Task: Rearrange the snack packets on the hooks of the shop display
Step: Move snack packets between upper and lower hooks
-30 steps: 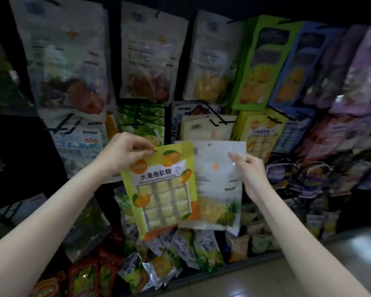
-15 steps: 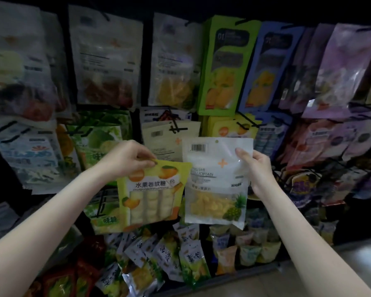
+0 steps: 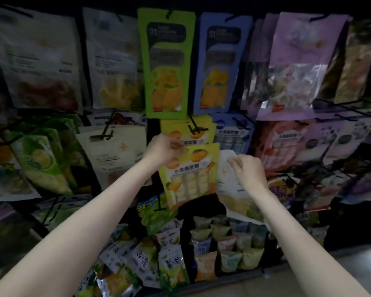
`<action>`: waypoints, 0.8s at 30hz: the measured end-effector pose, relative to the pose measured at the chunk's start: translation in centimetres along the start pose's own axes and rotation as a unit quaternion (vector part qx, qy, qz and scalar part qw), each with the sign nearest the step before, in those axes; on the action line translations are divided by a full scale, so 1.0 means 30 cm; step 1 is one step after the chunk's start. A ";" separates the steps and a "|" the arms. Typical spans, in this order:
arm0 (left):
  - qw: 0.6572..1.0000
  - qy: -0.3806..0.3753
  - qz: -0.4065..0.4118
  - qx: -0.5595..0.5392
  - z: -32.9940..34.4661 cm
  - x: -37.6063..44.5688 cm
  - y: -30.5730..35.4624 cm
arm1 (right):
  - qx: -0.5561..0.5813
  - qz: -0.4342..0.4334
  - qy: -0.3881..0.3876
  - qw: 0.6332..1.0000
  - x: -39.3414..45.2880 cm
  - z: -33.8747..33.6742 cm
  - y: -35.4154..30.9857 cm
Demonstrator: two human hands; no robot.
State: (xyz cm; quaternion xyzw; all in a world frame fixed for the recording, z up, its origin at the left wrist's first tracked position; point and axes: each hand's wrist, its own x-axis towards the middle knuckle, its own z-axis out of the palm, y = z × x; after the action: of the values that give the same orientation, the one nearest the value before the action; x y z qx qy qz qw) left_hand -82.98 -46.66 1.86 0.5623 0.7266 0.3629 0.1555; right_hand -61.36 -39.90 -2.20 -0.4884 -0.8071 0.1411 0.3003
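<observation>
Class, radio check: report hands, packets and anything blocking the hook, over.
Left hand pinches yellow orange-candy packet by its top, just below matching packets' hook. Right hand holds white pineapple packet. Nothing seen blocking hook.

The scene is dim, and the upper edge and corners sink into near black. What light there is seems to come from behind the camera: the two forearms are the brightest things in view, pale and evenly lit. A soft sheen lies on the floor at lower right. The packets show muted colour with faint glare on their plastic. Motion blur smears print everywhere, so lettering is barely legible. Wide-angle distortion bends the display, tilting packets outward at both sides. The far right is the haziest part.
</observation>
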 end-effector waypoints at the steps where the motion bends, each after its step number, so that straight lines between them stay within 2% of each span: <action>1: 1.000 0.019 -0.006 -0.004 0.019 0.028 0.016 | -0.009 -0.009 -0.005 1.000 0.015 -0.013 0.007; 8: 0.995 0.099 -0.019 0.011 0.071 0.117 0.047 | -0.075 -0.034 -0.005 0.997 0.110 -0.076 0.030; 13: 0.989 0.150 0.003 -0.008 0.080 0.105 0.069 | -0.067 -0.054 -0.004 0.996 0.135 -0.095 0.046; 19: 0.991 0.082 -0.048 -0.092 0.057 0.143 0.082 | -0.054 -0.095 0.027 0.994 0.148 -0.149 0.039; 24: 0.992 0.072 -0.053 -0.088 0.051 0.149 0.083 | -0.071 -0.176 0.030 0.981 0.137 -0.201 0.045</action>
State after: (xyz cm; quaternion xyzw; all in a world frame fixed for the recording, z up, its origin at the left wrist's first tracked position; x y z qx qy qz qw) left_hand -81.69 -41.70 3.36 0.4794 0.7301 0.4561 0.1708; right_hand -58.06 -36.07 3.22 -0.3628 -0.8790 0.0139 0.3090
